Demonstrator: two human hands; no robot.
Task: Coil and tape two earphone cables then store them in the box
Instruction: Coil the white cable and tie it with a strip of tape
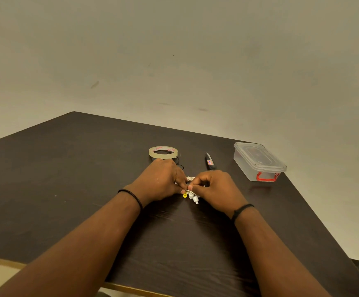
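Both hands, left hand (160,179) and right hand (215,187), pinch the white coiled earphone cable (190,190); a slackened pinch risks the untaped loops springing apart.

Dim, yellowish light, soft shadows, wide-angle bending at edges, perhaps slight softness.

Setting: plain indoor room, exact kind unclear, bare desk workstation. Dark brown wood-grain tabletop (67,179) with pale edge strip under both forearms. Blank scuffed cream wall (174,50) beyond hands. Clear lidded plastic box with red latch (259,161) right of hands.
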